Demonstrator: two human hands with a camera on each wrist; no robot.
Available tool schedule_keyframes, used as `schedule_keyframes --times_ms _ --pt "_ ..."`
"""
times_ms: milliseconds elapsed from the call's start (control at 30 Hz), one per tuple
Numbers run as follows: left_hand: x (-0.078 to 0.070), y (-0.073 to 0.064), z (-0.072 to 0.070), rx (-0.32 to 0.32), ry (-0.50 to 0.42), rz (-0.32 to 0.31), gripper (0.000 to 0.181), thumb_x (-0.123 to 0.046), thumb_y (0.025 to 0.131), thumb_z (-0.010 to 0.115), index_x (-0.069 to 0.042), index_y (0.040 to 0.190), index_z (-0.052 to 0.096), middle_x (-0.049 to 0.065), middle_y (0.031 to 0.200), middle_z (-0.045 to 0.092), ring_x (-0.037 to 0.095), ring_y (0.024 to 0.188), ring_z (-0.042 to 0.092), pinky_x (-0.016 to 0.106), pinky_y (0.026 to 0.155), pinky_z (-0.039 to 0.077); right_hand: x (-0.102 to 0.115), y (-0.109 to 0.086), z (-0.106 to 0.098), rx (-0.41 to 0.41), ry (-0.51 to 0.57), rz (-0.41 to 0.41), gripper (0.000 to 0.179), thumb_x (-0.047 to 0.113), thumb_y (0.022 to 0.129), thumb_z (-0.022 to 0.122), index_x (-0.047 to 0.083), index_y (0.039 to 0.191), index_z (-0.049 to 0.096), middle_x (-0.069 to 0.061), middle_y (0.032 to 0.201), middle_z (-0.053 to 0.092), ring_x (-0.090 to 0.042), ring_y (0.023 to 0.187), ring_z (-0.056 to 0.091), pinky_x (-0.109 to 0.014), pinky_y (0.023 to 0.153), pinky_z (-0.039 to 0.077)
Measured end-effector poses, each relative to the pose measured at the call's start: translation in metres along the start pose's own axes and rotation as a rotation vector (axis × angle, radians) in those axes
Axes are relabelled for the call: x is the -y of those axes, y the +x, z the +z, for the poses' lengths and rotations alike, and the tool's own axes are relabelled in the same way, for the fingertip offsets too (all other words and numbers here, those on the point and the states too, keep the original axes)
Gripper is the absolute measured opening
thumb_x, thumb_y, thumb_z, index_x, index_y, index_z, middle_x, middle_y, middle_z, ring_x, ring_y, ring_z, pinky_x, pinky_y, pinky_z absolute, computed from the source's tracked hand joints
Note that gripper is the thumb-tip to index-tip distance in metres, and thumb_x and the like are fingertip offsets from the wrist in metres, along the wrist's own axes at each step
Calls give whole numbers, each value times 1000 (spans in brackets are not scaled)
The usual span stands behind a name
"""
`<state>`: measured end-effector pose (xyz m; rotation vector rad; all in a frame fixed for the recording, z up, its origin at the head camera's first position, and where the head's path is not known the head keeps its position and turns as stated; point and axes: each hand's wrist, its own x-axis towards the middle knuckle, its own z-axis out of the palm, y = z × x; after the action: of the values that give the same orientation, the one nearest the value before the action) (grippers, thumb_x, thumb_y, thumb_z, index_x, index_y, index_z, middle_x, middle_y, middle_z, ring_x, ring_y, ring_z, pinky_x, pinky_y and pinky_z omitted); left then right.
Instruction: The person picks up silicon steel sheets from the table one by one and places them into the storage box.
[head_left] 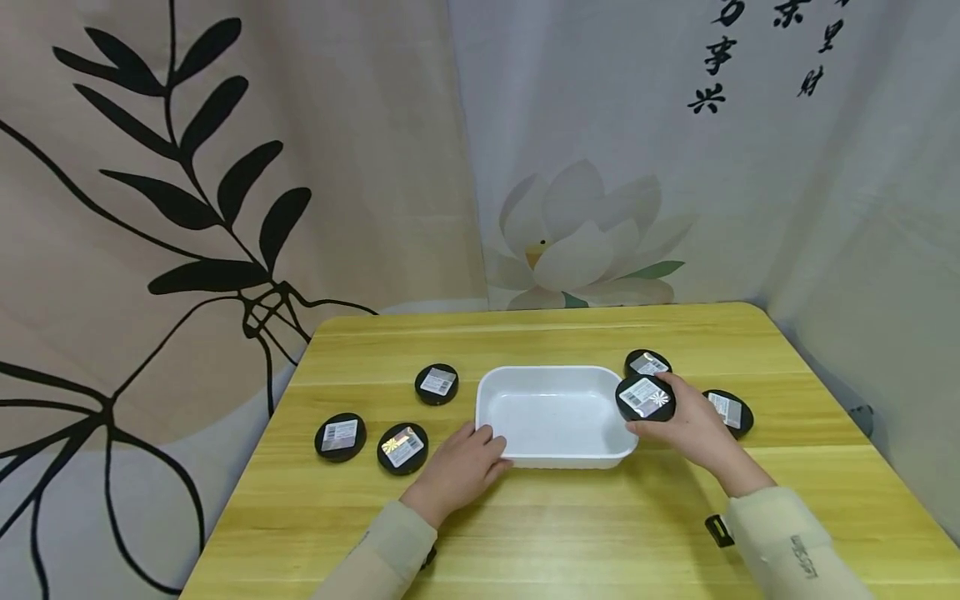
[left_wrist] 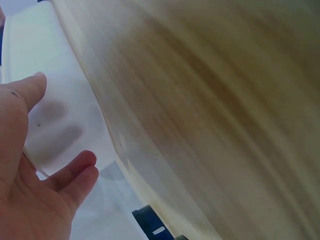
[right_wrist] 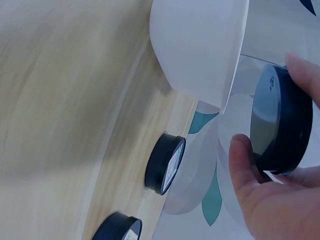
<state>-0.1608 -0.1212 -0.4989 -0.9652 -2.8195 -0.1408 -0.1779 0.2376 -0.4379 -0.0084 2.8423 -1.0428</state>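
Observation:
My left hand (head_left: 467, 462) grips the front left corner of a white rectangular tray (head_left: 555, 457), fingers at its rim. In the left wrist view, that hand's thumb and fingertips lie spread along the outside wall of the tray (left_wrist: 55, 45). My right hand (head_left: 686, 423) pinches a flat round black container (head_left: 645, 398) by its edge, raised beside the tray's right end. A white label faces up on it. In the right wrist view, thumb and fingers stand on opposite sides of the black container (right_wrist: 292, 125), whose smooth underside shows.
On the left of the table (head_left: 600, 542) lie three more labelled black containers, the nearest one (head_left: 402, 449) beside my left hand. To the right lie another (head_left: 647, 362) behind the held one and one (head_left: 729, 413) past my right hand. A printed curtain (head_left: 375, 167) hangs behind.

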Motion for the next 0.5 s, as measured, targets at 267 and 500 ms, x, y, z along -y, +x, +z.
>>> schedule_keyframes --times_ms 267,500 --pt "0 0 1 -3 9 2 26 -46 102 55 -22 91 56 -5 88 52 16 83 43 31 78 44 6 7 5 -9 24 -28 112 51 77 84 -5 154 26 -35 149 40 -50 132 44 -66 106 40" --pt "1 0 4 6 -4 -4 26 -46 102 54 -22 92 56 -5 89 52 16 85 44 31 79 44 9 11 8 1 22 -32 111 52 77 84 -2 155 26 -35 148 40 -50 131 45 -65 105 41"
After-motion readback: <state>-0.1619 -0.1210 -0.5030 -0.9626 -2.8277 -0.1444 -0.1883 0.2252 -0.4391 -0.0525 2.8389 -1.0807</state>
